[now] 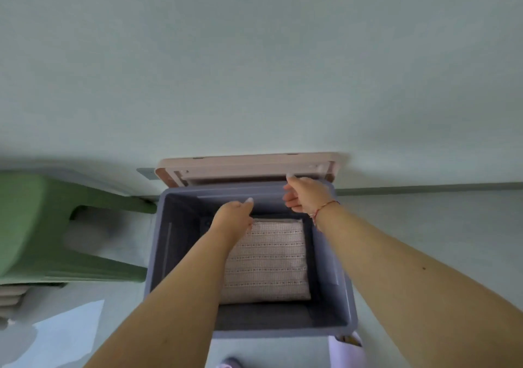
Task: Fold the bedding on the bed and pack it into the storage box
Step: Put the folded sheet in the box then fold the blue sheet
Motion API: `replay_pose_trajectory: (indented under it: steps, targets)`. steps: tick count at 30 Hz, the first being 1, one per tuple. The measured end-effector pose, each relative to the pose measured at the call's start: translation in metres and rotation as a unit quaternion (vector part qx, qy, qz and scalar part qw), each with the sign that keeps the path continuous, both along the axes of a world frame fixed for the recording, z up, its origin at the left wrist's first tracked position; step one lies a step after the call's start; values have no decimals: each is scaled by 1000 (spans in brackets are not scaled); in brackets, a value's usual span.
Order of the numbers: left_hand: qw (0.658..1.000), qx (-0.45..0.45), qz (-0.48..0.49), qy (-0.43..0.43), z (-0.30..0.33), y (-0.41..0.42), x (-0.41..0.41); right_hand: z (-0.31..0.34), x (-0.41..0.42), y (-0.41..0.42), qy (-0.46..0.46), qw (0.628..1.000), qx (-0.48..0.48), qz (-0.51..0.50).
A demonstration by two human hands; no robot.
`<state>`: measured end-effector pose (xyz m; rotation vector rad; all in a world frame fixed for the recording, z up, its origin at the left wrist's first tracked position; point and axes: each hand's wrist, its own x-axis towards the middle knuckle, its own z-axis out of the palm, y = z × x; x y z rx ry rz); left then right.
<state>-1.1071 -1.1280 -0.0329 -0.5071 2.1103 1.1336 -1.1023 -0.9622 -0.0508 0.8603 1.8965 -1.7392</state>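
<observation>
The storage box [334, 268] is standing open on the floor, its walls surrounding both reaching forearms. Its pale lid [246, 166] is leaning upright against the wall, just beyond the fingertips. Beneath the wrists, the folded bedding [268, 263] is lying flat on the box's bottom; it looks soft and light, likely to sag unless lifted by its folded edges. The person's left hand [235, 216] is hovering above the bedding's far edge, fingers loosely curled, holding nothing. The right hand [305, 195] is reaching up at the lid's lower edge, one finger touching it; whether it is gripping cannot be told. A green chair [42, 226] is standing left of both hands.
</observation>
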Motion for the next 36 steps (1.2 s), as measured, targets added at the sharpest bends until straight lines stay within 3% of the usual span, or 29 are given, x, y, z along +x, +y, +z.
replay_pose_trajectory:
  steps: [9,17,26,36]
  targets:
    - [996,77,-17,41,196,102,14,213,43,95,102,985,-73,-120]
    - [979,122,-114,119,324,207,51,341,106,204,203,945,-70,-248]
    - [942,184,-241,142,394,288,101,405,207,270,252,885,-25,-391]
    - [896,225,-363,121,422,334,175,440,330,278,279,802,24,-528]
